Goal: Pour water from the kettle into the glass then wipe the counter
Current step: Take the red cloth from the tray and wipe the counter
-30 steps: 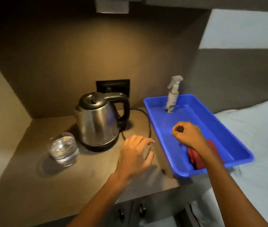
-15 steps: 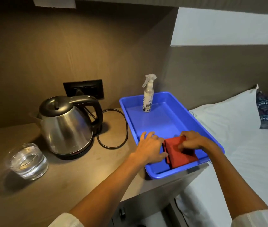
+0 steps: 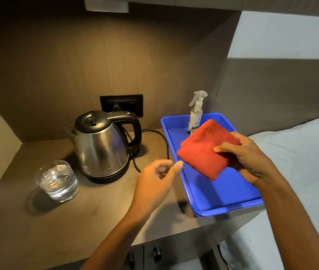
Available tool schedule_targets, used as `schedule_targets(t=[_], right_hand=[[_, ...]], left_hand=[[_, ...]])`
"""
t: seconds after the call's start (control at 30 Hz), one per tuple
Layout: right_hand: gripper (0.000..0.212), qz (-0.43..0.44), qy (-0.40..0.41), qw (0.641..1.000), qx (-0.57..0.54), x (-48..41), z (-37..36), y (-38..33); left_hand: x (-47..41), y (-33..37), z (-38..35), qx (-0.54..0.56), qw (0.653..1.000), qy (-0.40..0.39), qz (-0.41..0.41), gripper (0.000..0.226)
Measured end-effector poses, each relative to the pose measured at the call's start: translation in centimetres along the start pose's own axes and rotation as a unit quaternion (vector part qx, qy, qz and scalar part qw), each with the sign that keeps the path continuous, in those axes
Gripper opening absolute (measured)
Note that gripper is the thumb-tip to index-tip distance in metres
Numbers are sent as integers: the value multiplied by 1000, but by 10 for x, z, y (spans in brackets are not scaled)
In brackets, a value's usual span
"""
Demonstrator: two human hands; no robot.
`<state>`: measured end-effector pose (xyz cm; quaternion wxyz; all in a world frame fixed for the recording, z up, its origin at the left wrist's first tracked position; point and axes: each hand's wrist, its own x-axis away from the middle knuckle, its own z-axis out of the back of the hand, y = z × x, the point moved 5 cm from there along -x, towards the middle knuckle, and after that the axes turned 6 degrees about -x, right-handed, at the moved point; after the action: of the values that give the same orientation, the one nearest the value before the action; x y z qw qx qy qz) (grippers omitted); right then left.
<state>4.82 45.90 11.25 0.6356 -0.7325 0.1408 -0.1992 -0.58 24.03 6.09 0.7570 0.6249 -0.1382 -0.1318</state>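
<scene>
brown counter (image 3: 100,221) in wall niche, bed (image 3: 301,172) at right | blue tray (image 3: 223,201) overhangs counter's right front edge | kettle (image 3: 101,145) at back | glass (image 3: 57,181) holding water, front-left, bare counter around it | right hand (image 3: 246,156) pinches folded red cloth (image 3: 203,149) above tray | left hand (image 3: 154,184) loosely open, empty, beside tray

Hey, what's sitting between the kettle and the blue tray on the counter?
In the head view, only the kettle's black power cord loops across the counter between the kettle and the blue tray.
</scene>
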Motion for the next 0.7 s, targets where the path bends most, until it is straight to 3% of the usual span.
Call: schedule_targets(t=[0.1, 0.17, 0.27, 0.3, 0.37, 0.43, 0.53, 0.6, 0.67, 0.7], right_hand=[[42, -39, -92, 993, -60, 26, -62, 15], [38, -12, -114, 993, 29, 42, -96, 28], [19, 103, -77, 971, 201, 58, -129, 32], [17, 124, -111, 964, 209, 64, -143, 33], [15, 90, -225, 960, 137, 75, -167, 37], [20, 22, -285, 954, 89, 81, -185, 46], [15, -14, -286, 950, 121, 86, -205, 66], [8, 41, -203, 947, 246, 85, -206, 76], [39, 34, -155, 939, 303, 85, -206, 86], [52, -16, -168, 953, 252, 87, -208, 93]], left_hand=[[19, -9, 23, 137, 984, -90, 71, 57], [28, -16, 46, 204, 973, -73, 75, 58], [43, -41, 83, 253, 963, -14, 93, 53], [49, -50, 94, 266, 960, -7, 91, 50], [59, -59, 106, 314, 946, -18, 77, 54], [68, -67, 119, 358, 932, -20, 61, 63], [77, -81, 130, 373, 924, -7, 83, 72], [80, -92, 136, 365, 925, 24, 101, 67], [82, -101, 141, 365, 924, 39, 111, 56], [83, -105, 143, 370, 921, 38, 114, 53]])
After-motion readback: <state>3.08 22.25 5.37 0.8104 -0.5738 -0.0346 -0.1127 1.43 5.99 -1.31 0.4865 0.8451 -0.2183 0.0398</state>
